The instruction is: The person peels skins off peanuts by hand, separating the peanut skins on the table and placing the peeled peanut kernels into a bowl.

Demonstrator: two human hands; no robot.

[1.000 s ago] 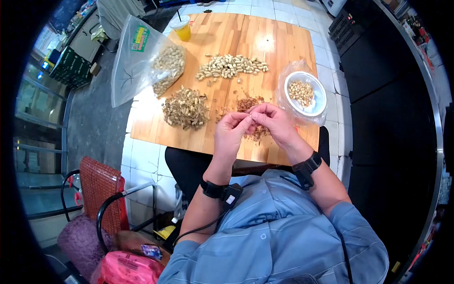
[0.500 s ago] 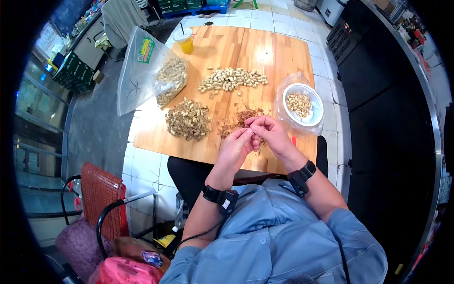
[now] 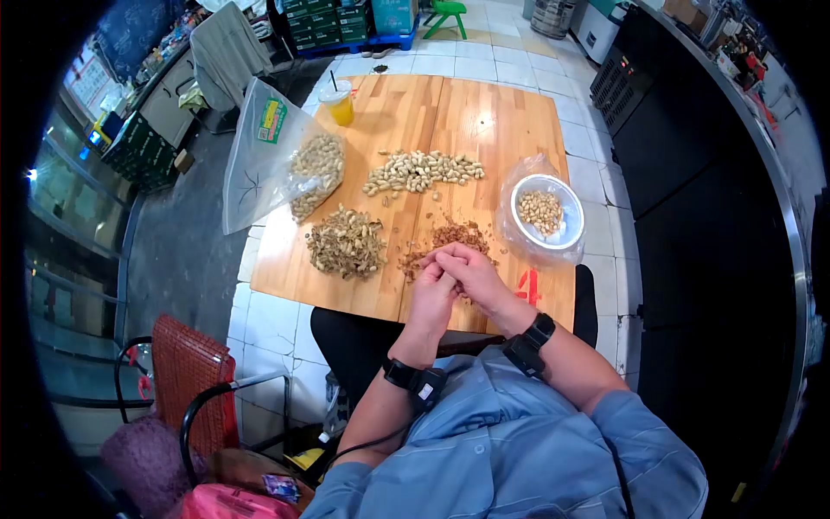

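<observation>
My left hand (image 3: pixel 430 298) and my right hand (image 3: pixel 473 275) meet over the near part of the wooden table. Their fingers are pinched together, the right ones overlapping the left fingertips, and whatever lies between them is hidden. Just beyond the fingers spreads a heap of reddish-brown peanut skins (image 3: pixel 460 233). A pile of empty peanut shells (image 3: pixel 346 244) lies to the left. Farther back is a row of unshelled peanuts (image 3: pixel 424 171). On the right, a white bowl (image 3: pixel 575 227) in a clear plastic bag holds shelled peanuts (image 3: pixel 540 212).
A clear bag of unshelled peanuts (image 3: pixel 317 169) leans at the left edge of the wooden table (image 3: pixel 493 112). Behind it stands a plastic cup with a yellow drink (image 3: pixel 340 107). A red-brown woven chair (image 3: pixel 192 381) is at the lower left, a black cabinet (image 3: pixel 700 216) at the right.
The table sits lower in view as the head tilts up. My hands have drawn closer together, with the right fingers now over the left fingertips. The piles look unchanged.
</observation>
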